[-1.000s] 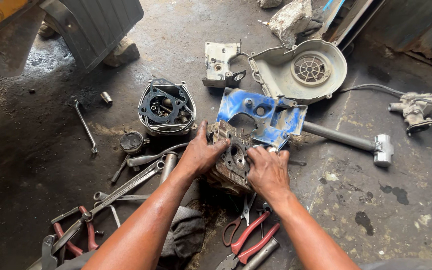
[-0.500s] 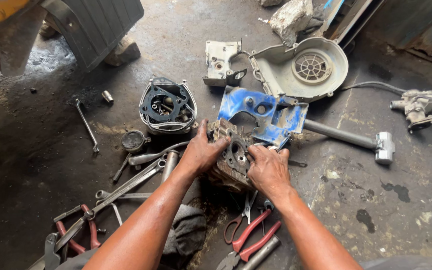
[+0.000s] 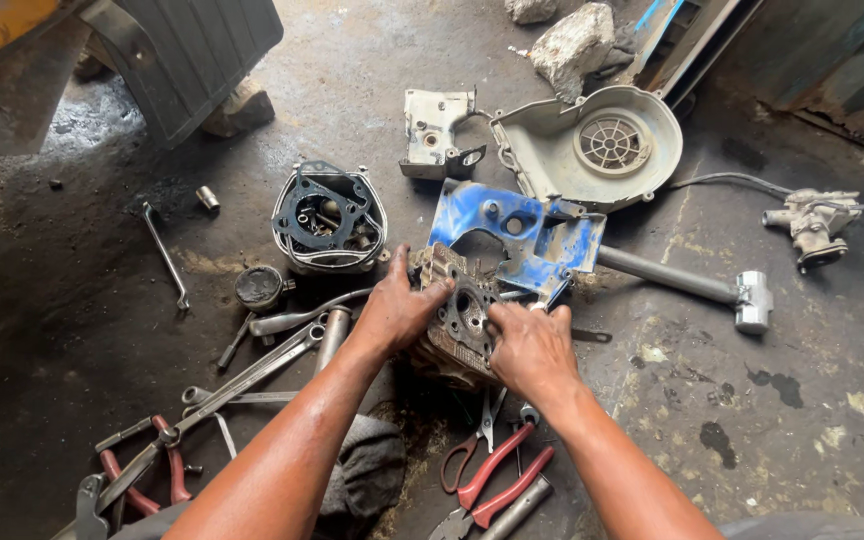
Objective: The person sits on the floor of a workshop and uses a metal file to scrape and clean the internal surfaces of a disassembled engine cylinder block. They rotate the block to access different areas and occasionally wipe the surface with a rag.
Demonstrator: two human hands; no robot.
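Both hands on the cylinder head (image 3: 457, 325), on the floor just below the blue cover (image 3: 517, 240). Left hand (image 3: 399, 310) clamps its edge, right hand (image 3: 530, 348) w/ fingers together pressing on top. Best keep it steady, level.

spanner (image 3: 166, 256) — left | fan cover (image 3: 592, 148) — top | pliers (image 3: 500, 478) — bottom

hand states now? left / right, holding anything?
Left hand: fingers spread, gripping the left side of the finned engine cylinder head.
Right hand: fingers curled, fingertips pressing on the same head; whether they pinch anything small cannot be told.
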